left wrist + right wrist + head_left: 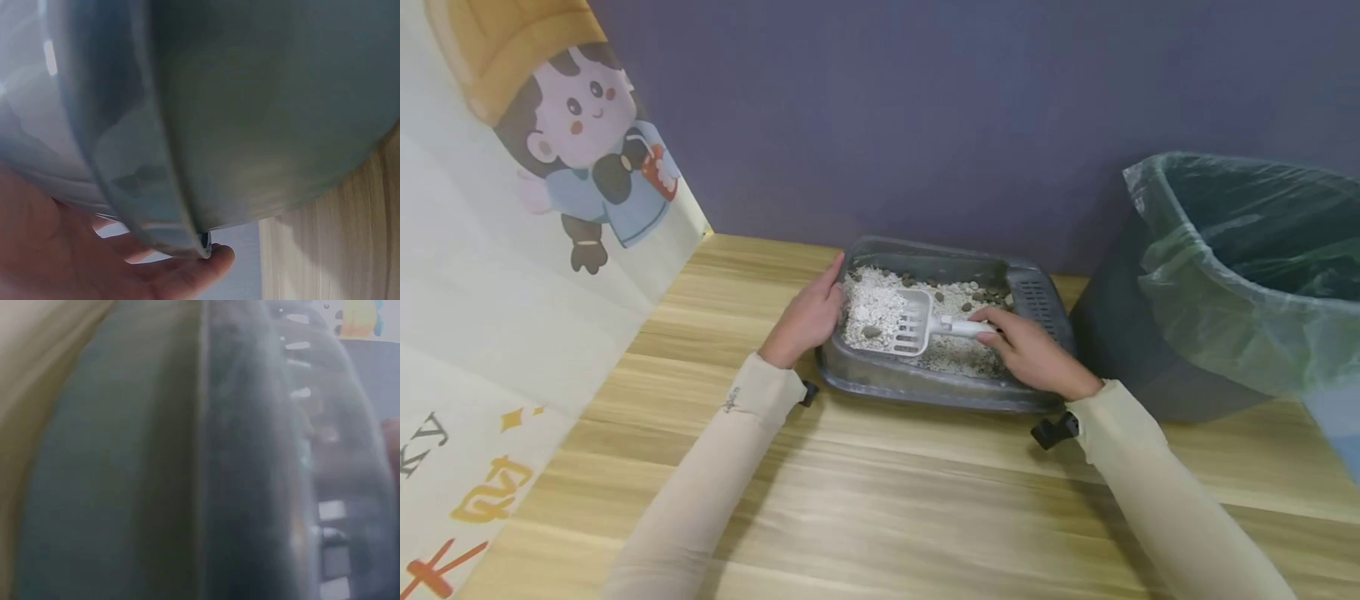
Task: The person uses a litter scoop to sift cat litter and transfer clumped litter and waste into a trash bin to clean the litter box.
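A grey litter box (895, 379) holds pale litter with brown and grey clumps. My left hand (808, 321) grips its left rim; in the left wrist view, the fingers (187, 275) reach beneath the rim's lip. With my right hand (1026, 346) I pinch the handle of a white slotted litter scoop (917, 323). The scoop's head lies over the litter left of the middle, and pale litter sits by its slots. The box's wall (169, 450) fills most of the right wrist view, with only a sliver of hand at the edge.
At the right stands a dark trash bin (1127, 333), lined with a clear bag (1217, 283) folded over its rim. A purple wall (925, 125) rises behind the box. The wooden tabletop (880, 500) extends towards me, beside a white wall with cartoon art (587, 142).
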Motion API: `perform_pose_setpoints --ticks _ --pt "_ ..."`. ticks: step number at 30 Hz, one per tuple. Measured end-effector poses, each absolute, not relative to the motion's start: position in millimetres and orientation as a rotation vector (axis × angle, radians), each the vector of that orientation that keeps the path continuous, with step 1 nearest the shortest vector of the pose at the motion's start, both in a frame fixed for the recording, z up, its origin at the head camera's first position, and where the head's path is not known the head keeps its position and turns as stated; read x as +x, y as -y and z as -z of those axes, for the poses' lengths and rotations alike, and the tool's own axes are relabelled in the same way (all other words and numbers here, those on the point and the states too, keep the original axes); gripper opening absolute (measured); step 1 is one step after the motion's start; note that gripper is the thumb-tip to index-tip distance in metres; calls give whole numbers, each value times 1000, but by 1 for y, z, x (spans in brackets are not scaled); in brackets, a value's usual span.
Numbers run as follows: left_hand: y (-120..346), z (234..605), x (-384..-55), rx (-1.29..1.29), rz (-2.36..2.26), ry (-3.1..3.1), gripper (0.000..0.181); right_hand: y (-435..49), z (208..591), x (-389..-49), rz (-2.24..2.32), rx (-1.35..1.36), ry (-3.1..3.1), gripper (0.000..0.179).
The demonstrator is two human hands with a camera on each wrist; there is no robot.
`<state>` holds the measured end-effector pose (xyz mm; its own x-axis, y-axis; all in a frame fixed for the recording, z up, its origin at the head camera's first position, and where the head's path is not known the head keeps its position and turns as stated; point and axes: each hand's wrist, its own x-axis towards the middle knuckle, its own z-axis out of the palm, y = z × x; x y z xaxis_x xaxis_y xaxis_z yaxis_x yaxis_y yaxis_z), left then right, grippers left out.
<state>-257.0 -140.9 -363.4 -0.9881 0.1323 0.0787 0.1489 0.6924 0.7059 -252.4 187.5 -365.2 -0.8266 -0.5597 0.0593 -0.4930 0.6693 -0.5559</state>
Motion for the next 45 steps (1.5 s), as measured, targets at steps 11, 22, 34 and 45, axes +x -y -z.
perform_pose_setpoints --ticks 11,22,34,45 --pt "143 363 -257 -225 1178 2872 51 -209 376 -236 1173 -784 -2929 39" --pt "142 366 -257 -209 1192 2865 51 -210 379 -234 1233 -819 -2996 32" --pt "141 366 -256 -210 1202 2861 51 -209 383 -233 1190 -776 -3090 35" --pt "140 364 -255 -205 1187 2867 51 -212 384 -235 1256 -794 -3078 32"
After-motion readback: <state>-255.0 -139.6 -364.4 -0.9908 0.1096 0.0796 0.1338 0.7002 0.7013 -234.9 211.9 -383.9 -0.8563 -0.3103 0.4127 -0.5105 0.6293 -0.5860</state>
